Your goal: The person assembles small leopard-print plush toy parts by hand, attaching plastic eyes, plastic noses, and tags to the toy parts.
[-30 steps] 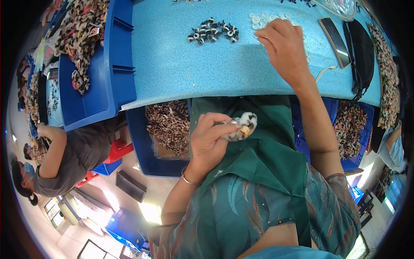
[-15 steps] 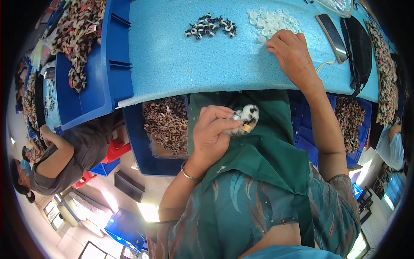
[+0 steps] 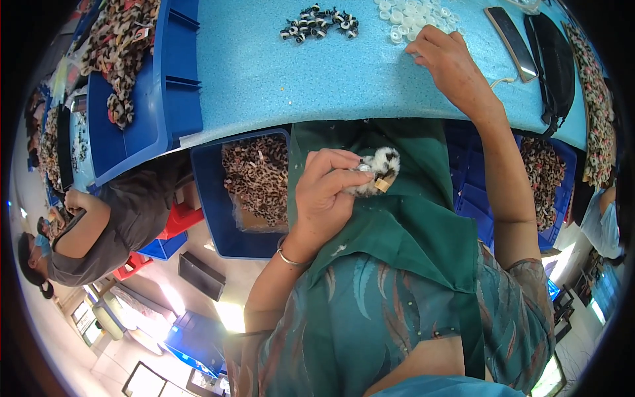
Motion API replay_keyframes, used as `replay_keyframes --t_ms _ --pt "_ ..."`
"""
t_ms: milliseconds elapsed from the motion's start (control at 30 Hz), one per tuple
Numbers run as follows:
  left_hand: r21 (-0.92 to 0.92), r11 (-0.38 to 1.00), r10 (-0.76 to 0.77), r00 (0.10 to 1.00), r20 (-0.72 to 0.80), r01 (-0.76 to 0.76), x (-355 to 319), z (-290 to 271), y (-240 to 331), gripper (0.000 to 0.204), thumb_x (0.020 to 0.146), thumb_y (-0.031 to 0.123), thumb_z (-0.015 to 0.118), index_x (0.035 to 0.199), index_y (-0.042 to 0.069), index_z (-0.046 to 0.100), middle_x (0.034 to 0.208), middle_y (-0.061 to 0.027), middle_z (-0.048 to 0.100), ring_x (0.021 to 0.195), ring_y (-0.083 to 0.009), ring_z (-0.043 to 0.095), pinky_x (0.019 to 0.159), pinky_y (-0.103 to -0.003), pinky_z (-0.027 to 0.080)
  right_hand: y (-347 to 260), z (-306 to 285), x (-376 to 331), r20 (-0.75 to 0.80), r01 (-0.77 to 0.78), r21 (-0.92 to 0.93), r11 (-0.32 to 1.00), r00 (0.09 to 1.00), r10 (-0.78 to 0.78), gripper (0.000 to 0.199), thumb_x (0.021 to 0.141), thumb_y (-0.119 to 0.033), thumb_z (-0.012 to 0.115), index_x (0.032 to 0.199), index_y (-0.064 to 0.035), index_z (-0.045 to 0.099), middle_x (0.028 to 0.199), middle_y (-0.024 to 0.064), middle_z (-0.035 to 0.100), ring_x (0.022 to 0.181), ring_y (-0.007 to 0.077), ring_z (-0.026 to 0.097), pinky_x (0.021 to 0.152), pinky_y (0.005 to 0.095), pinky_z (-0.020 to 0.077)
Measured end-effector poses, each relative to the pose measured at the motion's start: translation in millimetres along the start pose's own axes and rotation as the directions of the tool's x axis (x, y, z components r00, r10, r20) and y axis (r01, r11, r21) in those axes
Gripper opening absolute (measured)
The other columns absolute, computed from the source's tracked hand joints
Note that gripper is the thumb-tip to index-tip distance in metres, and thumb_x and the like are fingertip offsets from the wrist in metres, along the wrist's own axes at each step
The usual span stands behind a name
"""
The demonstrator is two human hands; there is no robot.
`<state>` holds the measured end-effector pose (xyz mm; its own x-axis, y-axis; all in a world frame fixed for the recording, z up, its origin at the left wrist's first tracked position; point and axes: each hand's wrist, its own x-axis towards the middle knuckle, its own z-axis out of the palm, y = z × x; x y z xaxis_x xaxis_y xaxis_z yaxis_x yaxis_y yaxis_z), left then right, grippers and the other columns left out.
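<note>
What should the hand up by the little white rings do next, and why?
Probably pinch up one ring: the right hand rests on the blue table at the edge of the pile of white rings, while the left hand holds a small furry piece at the lap.

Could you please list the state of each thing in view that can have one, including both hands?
left hand: closed around the small plush piece.
small plush piece: held over the lap, off the table.
right hand: fingers down at the pile of white washers.
white washers: loose on the blue table.
black-and-white eye pieces: loose pile, untouched.
blue bin: open, holding leopard-print fabric.
</note>
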<state>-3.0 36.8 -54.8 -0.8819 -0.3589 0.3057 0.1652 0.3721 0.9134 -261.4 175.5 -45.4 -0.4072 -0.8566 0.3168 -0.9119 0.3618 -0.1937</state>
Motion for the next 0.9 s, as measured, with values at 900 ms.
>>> replay_keyframes --t_ms 900 --pt "-0.076 0.995 -0.075 0.992 -0.098 0.068 -4 4 1 0.037 0.069 -0.018 0.063 0.090 0.010 0.074 0.099 -0.0086 0.056 0.085 -0.0192 0.060 0.073 -0.028 0.052 -112 9 -36 0.420 -0.450 0.869 0.207 0.890 0.176 0.012 0.085 -0.003 0.065 0.095 -0.0006 0.072 0.086 0.0038 0.067 0.080 0.0090 0.060 0.073 0.0238 0.0471"
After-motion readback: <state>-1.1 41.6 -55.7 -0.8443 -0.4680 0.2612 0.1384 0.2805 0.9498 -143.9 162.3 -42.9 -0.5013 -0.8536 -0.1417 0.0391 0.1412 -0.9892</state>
